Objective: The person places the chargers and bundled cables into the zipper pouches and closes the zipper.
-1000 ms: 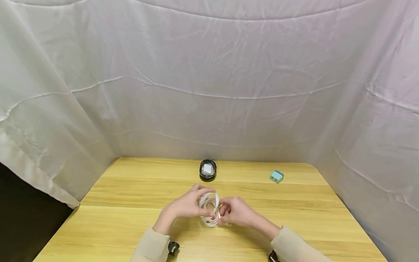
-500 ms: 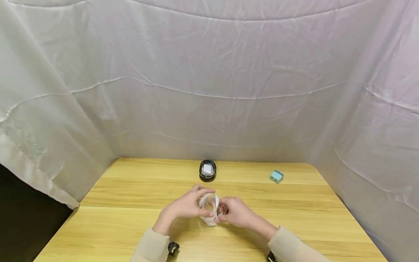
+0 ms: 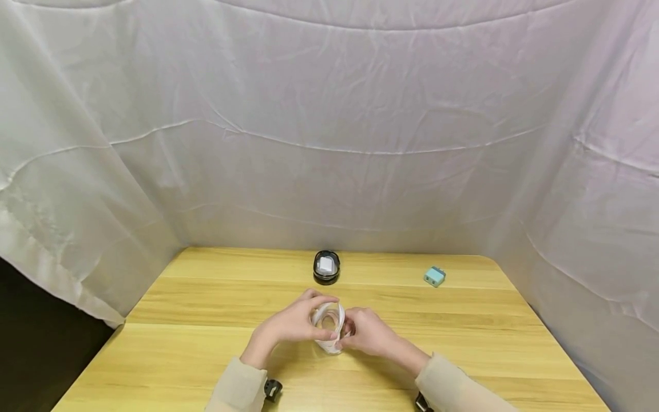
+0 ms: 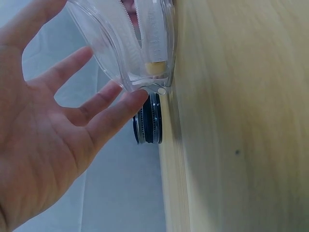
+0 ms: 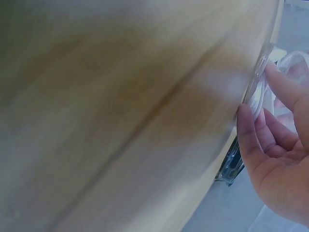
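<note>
A small clear pouch with a white zip (image 3: 329, 347) stands on the table between both hands, its top gaping. My left hand (image 3: 289, 321) holds its rim, thumb on the near side and fingers on the far side. In the left wrist view, white zip teeth line the opening of the clear pouch (image 4: 104, 46), and a pale yellowish spot shows low on it. My right hand (image 3: 372, 333) pinches the pouch's right edge between thumb and curled fingers; those fingertips are partly hidden. Seen from the right wrist, the right hand (image 5: 285, 159) has its fingertips at the clear plastic.
Farther back stands a black-trimmed clear case (image 3: 326, 276) with a white block in it. A teal plug adapter (image 3: 435, 277) lies at the back right. Pale cloth (image 3: 350, 189) hangs round the back and sides of the wooden table (image 3: 479, 337).
My right hand has shifted slightly left along the pouch's edge, and the white strip at its fingertips has drawn in closer. The left hand keeps its hold on the rim.
</note>
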The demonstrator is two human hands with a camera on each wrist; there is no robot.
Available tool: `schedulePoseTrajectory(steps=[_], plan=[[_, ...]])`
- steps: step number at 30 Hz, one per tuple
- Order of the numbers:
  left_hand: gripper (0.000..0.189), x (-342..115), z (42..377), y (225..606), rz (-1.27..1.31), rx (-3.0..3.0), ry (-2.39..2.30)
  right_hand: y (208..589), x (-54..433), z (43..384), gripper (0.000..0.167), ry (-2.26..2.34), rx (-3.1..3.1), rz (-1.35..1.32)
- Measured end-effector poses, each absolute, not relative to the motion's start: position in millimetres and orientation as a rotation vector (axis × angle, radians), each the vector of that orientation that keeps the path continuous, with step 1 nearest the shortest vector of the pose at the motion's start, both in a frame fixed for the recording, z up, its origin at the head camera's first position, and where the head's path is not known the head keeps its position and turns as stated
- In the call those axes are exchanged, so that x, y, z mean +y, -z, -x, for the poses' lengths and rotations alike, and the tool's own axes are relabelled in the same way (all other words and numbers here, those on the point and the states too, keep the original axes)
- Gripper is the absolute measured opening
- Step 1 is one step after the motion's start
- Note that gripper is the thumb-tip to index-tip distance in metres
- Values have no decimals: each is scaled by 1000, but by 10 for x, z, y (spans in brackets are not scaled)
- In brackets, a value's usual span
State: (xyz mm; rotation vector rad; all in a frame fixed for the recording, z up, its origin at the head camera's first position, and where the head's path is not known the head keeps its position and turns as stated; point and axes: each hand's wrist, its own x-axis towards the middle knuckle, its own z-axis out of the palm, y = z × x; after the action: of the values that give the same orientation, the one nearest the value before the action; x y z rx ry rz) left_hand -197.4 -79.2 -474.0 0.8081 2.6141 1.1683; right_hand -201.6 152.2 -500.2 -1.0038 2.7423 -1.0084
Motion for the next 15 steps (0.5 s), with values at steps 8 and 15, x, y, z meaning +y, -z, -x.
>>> schedulePoseTrajectory(steps=[8,15], plan=[[79,-800,1982,4745,-813,2629,-1158,4967,1602,2045,18,976,2710,1120],[78,-797,1971,4742,-803,2615,-1161,4980,1678,2028,22,1109,2604,1053]])
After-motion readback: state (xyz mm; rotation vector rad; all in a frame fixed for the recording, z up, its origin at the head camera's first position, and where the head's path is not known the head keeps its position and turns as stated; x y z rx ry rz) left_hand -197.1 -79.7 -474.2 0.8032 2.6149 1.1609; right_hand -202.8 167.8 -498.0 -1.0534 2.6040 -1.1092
